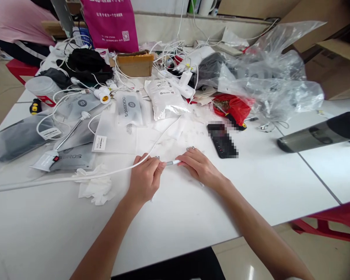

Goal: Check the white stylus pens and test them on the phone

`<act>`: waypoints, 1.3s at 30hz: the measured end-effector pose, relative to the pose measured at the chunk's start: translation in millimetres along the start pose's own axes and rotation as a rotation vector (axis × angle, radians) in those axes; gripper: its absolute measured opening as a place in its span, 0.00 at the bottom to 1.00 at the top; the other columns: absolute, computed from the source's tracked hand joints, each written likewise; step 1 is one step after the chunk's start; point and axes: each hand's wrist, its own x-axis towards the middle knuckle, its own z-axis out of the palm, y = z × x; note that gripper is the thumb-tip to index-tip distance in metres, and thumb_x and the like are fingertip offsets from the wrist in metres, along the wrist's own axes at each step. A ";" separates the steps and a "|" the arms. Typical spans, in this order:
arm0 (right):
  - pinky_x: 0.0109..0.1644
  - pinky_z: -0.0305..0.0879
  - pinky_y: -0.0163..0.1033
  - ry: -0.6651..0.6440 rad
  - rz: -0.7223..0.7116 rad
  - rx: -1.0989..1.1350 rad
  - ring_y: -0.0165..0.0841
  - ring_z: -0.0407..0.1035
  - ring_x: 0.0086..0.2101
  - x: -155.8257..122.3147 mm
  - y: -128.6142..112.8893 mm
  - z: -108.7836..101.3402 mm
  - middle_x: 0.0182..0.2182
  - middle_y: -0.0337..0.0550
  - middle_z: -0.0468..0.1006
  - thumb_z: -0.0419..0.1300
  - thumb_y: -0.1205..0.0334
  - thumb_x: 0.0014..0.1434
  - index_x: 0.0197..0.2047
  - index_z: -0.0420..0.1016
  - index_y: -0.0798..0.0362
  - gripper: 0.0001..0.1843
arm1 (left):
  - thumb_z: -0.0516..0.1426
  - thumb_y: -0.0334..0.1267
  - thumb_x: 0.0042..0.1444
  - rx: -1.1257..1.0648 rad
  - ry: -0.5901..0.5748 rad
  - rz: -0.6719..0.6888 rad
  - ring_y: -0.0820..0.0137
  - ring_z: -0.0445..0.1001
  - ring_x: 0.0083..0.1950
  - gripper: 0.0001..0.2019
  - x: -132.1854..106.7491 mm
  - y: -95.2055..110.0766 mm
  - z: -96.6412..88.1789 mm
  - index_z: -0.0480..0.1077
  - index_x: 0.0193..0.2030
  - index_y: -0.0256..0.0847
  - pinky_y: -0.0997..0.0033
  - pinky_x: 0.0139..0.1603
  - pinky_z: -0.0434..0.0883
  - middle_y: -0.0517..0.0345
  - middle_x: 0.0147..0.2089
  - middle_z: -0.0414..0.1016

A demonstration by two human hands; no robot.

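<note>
Both my hands meet over the white table, their fingers closed around the two ends of a slim grey-and-white rod (172, 162). My left hand (144, 175) grips its grey end, and my right hand (196, 165) pinches the white end. Only the short middle of the rod shows; the fingers cover the rest, so I cannot tell its exact kind. Small shiny bits peek out by the fingers of both hands, too small to name. A white cable (105, 173) runs from the left edge past the knuckles of my left hand and up toward the pile.
Left lie a crumpled white tissue (95, 184), a gooseneck lamp holder (71, 134) and bagged packets (130, 109). A black phone (222, 140), partly blurred out, and a dark bottle (321, 130) lie right. Tangled cords and clear plastic bags (265, 77) crowd the back. Someone in pink (20, 21) sits far left.
</note>
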 end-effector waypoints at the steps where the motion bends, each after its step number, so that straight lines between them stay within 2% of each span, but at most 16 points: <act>1: 0.42 0.65 0.44 0.001 -0.001 0.001 0.37 0.69 0.36 -0.3 0.1 -0.2 0.37 0.46 0.80 0.57 0.66 0.77 0.56 0.73 0.53 0.07 | 0.51 0.33 0.77 -0.006 0.000 -0.007 0.68 0.62 0.29 0.20 -0.2 0.3 -0.1 0.60 0.29 0.42 0.61 0.41 0.57 0.65 0.22 0.63; 4: 0.43 0.64 0.44 0.004 -0.011 0.000 0.37 0.69 0.37 -1.6 1.4 -1.2 0.38 0.47 0.80 0.55 0.66 0.78 0.56 0.73 0.53 0.08 | 0.52 0.34 0.77 -0.017 0.006 -0.019 0.69 0.62 0.28 0.22 -0.3 1.0 -0.9 0.57 0.27 0.42 0.61 0.40 0.58 0.65 0.21 0.60; 6: 0.43 0.64 0.44 0.007 -0.013 0.003 0.37 0.70 0.37 -2.5 2.9 -2.5 0.38 0.47 0.80 0.55 0.65 0.78 0.55 0.73 0.54 0.07 | 0.54 0.36 0.77 -0.036 0.020 0.001 0.69 0.64 0.30 0.20 0.4 0.5 -1.4 0.61 0.29 0.42 0.61 0.42 0.61 0.65 0.23 0.64; 9: 0.42 0.64 0.44 -0.013 -0.008 -0.006 0.37 0.69 0.37 -3.1 4.9 -4.6 0.37 0.47 0.80 0.54 0.64 0.79 0.54 0.73 0.54 0.08 | 0.60 0.39 0.74 -0.082 0.019 0.064 0.68 0.73 0.38 0.05 1.4 -2.2 -0.7 0.72 0.46 0.42 0.61 0.49 0.69 0.58 0.38 0.78; 10: 0.42 0.64 0.43 -0.024 -0.011 -0.015 0.37 0.69 0.36 -3.0 5.0 -5.1 0.36 0.47 0.79 0.53 0.64 0.79 0.53 0.74 0.54 0.09 | 0.61 0.38 0.74 -0.084 0.021 0.108 0.68 0.75 0.40 0.04 1.4 -3.1 -0.1 0.73 0.51 0.42 0.62 0.50 0.71 0.57 0.41 0.79; 13: 0.42 0.63 0.43 -0.031 -0.022 -0.031 0.36 0.67 0.35 -1.9 3.2 -6.6 0.34 0.45 0.77 0.52 0.62 0.80 0.51 0.75 0.55 0.11 | 0.58 0.34 0.75 -0.068 0.056 0.197 0.69 0.77 0.41 0.05 1.2 -2.4 1.1 0.75 0.52 0.42 0.68 0.44 0.73 0.56 0.42 0.80; 15: 0.42 0.63 0.42 -0.009 -0.025 -0.031 0.36 0.67 0.35 -0.7 0.9 -8.1 0.34 0.45 0.77 0.52 0.61 0.80 0.51 0.75 0.55 0.12 | 0.55 0.35 0.77 -0.033 0.078 0.138 0.71 0.74 0.35 0.09 2.0 2.4 -0.5 0.76 0.45 0.41 0.70 0.38 0.70 0.58 0.37 0.79; 18: 0.42 0.63 0.43 0.034 -0.033 -0.057 0.36 0.68 0.36 0.2 -1.0 -11.1 0.36 0.46 0.79 0.52 0.61 0.80 0.51 0.75 0.55 0.11 | 0.51 0.42 0.80 -0.010 0.022 -0.087 0.74 0.65 0.25 0.22 6.8 13.7 -6.3 0.72 0.32 0.41 0.70 0.29 0.64 0.62 0.27 0.71; 19: 0.42 0.63 0.43 0.048 -0.033 -0.069 0.37 0.68 0.37 0.3 -0.7 -12.0 0.37 0.47 0.80 0.52 0.61 0.80 0.52 0.75 0.55 0.11 | 0.51 0.45 0.79 -0.019 -0.016 -0.154 0.74 0.64 0.24 0.23 9.2 17.0 -8.4 0.72 0.31 0.41 0.70 0.29 0.64 0.63 0.26 0.70; 21: 0.43 0.64 0.44 0.066 -0.025 -0.083 0.37 0.70 0.38 0.7 1.4 -13.3 0.39 0.48 0.81 0.51 0.61 0.80 0.53 0.75 0.55 0.12 | 0.56 0.49 0.77 -0.041 -0.091 -0.191 0.73 0.69 0.27 0.17 13.8 20.7 -11.5 0.77 0.40 0.42 0.70 0.32 0.68 0.61 0.32 0.76; 23: 0.44 0.64 0.44 0.052 -0.016 -0.100 0.37 0.71 0.38 3.0 4.4 -14.2 0.39 0.48 0.81 0.50 0.60 0.81 0.54 0.75 0.54 0.13 | 0.61 0.50 0.73 -0.047 -0.112 -0.101 0.70 0.76 0.36 0.13 16.7 19.7 -12.4 0.77 0.54 0.45 0.69 0.39 0.72 0.57 0.44 0.81; 24: 0.43 0.64 0.44 0.036 -0.015 -0.115 0.38 0.71 0.38 5.2 5.7 -14.6 0.40 0.48 0.80 0.50 0.60 0.81 0.54 0.75 0.54 0.14 | 0.61 0.49 0.73 -0.041 -0.098 -0.045 0.69 0.77 0.39 0.13 17.1 17.7 -12.2 0.77 0.57 0.46 0.68 0.41 0.72 0.56 0.47 0.82; 26: 0.43 0.63 0.44 -0.006 -0.035 -0.160 0.38 0.72 0.38 12.1 7.4 -14.9 0.41 0.49 0.80 0.49 0.57 0.81 0.57 0.75 0.54 0.15 | 0.57 0.45 0.76 -0.023 -0.054 0.007 0.68 0.77 0.40 0.10 15.6 11.9 -11.2 0.78 0.52 0.45 0.67 0.42 0.72 0.56 0.42 0.81; 30: 0.43 0.62 0.43 -0.052 -0.110 -0.247 0.37 0.71 0.37 27.7 7.2 -10.9 0.41 0.48 0.79 0.48 0.59 0.81 0.55 0.76 0.54 0.16 | 0.51 0.42 0.79 0.054 -0.028 -0.025 0.67 0.72 0.34 0.18 7.7 -3.0 -10.3 0.78 0.40 0.42 0.64 0.42 0.70 0.60 0.29 0.73; 35: 0.43 0.64 0.42 0.031 -0.095 -0.223 0.36 0.70 0.37 24.1 2.8 1.5 0.45 0.50 0.80 0.51 0.64 0.80 0.52 0.72 0.55 0.09 | 0.58 0.42 0.76 0.103 0.021 0.189 0.64 0.78 0.43 0.12 -0.8 -18.3 -5.4 0.75 0.61 0.43 0.62 0.50 0.73 0.54 0.43 0.83; 39: 0.40 0.63 0.42 0.012 -0.077 -0.164 0.36 0.70 0.35 11.6 -1.4 5.1 0.42 0.48 0.81 0.51 0.65 0.79 0.52 0.70 0.54 0.07 | 0.56 0.36 0.77 0.119 0.038 0.257 0.66 0.77 0.38 0.08 -1.8 -17.2 -1.9 0.76 0.55 0.43 0.61 0.47 0.71 0.56 0.39 0.83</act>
